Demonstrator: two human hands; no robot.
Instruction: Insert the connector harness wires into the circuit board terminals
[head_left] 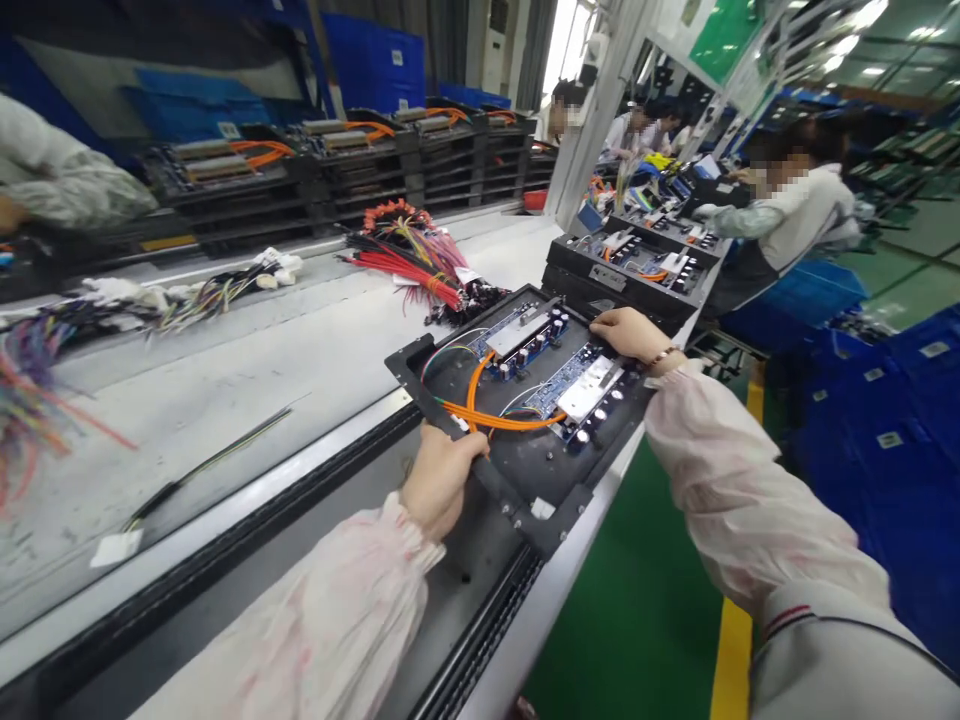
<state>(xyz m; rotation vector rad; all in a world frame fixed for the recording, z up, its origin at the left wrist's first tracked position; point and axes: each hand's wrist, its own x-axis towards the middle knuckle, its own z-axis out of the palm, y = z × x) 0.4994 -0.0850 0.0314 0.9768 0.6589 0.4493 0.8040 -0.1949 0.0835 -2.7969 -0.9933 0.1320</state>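
Observation:
A black tray sits over the conveyor, in front of me. Two blue circuit boards with silver heat sinks lie in it, and orange cables loop from them toward the near wall. My left hand is closed around the near edge of this tray, its thumb on top. At the far right corner my right hand grips the tray's rim, fingertips on the inner side. Part of each hand's grip is hidden beneath or behind the rim.
Past the tray stand more loaded black trays. Wire bundles lie on the white bench, with a loose cable nearer. Stacked trays line the back. Blue crates stand right; co-workers are at the line and at left.

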